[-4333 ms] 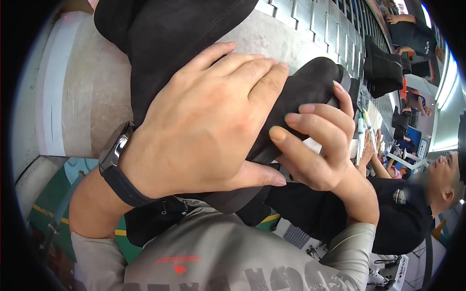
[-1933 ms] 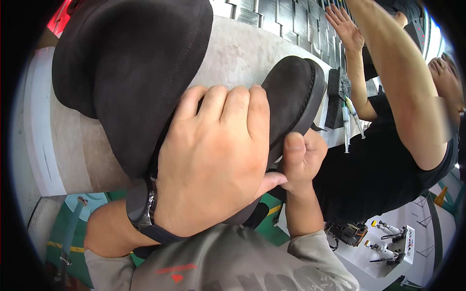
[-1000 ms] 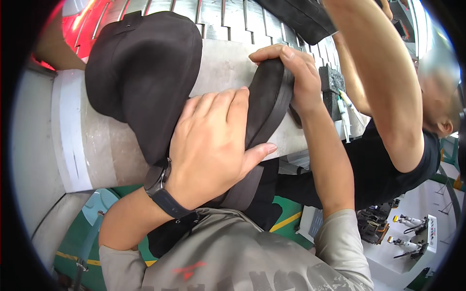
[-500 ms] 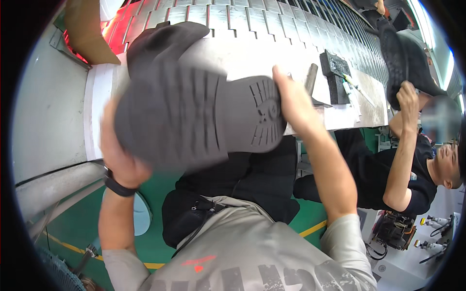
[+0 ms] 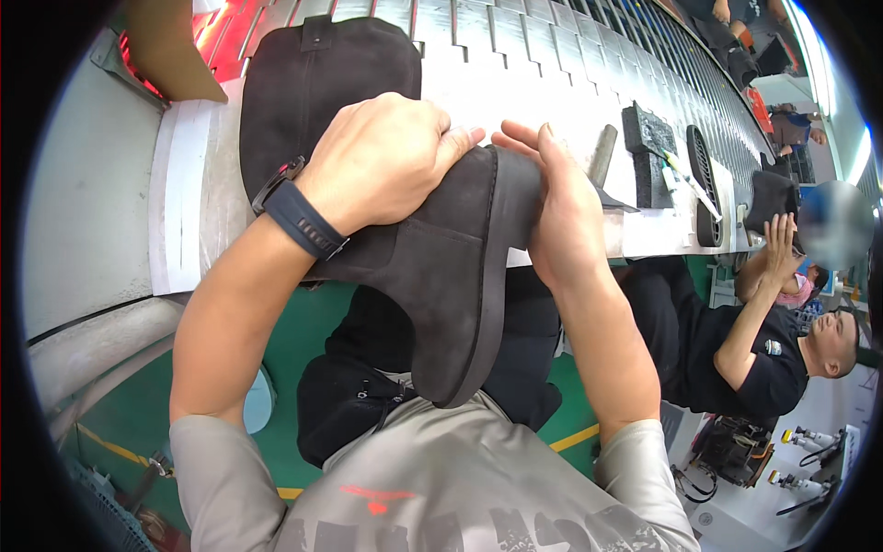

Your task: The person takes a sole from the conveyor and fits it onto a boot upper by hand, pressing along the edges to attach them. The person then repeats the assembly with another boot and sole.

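Observation:
I hold a dark boot (image 5: 441, 294) up at the bench edge, its sole turned right and its toe pointing down toward me. My left hand (image 5: 386, 156), with a dark watch at the wrist, is curled closed over the back of the boot near the heel, its thumb out to the right. My right hand (image 5: 561, 202) presses its palm on the heel's underside, fingertips bent round the far edge. A broad dark boot shaft (image 5: 331, 74) with a pull tab lies beyond my left wrist, which hides whether it joins the held boot.
To the right are a black block (image 5: 648, 138), a white pen-like tool (image 5: 694, 184) and a grey-handled tool (image 5: 602, 156). Past them are a ridged dark sole (image 5: 704, 189) and a co-worker (image 5: 754, 350) in black. A slatted metal conveyor (image 5: 515, 37) runs behind; cardboard (image 5: 170, 46) hangs left.
The boot has turned from sole facing me to sole facing right. My left hand has shifted from the toe end to the heel end; the right stays by the heel. The co-worker's hands have lowered.

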Tool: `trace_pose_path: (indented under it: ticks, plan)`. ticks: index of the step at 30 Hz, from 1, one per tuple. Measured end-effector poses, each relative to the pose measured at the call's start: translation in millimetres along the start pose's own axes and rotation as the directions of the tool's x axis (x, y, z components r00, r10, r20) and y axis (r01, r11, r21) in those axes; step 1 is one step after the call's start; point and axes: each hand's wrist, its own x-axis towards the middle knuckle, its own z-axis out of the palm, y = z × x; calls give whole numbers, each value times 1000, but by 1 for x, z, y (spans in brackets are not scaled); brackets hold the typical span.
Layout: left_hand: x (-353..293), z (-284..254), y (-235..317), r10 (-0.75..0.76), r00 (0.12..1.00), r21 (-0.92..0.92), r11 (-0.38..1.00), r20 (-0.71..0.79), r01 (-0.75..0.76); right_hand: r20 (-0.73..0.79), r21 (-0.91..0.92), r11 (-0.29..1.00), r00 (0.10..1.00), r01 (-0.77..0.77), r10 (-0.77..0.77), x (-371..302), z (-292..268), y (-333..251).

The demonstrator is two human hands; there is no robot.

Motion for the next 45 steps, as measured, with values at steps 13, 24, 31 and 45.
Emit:
trace_pose_path:
  ticks: [13, 24, 31, 45]
  plan:
    - [-13, 8, -11, 63, 985, -92, 993, -159, -79, 156, 194, 980, 985, 46, -78, -6, 3, 8]
    - [-12, 12, -17, 113, 976, -85, 988, -184, -130, 168, 109, 993, 984, 40, -58, -6, 5, 6]
    - [-11, 5, -16, 190, 959, -78, 975, -208, -210, 73, 95, 995, 996, 39, -46, -13, 10, 4]
    - [2, -132, 84, 573, 798, 362, 795, -187, -486, 254, 71, 680, 647, 729, -719, -14, -20, -98]
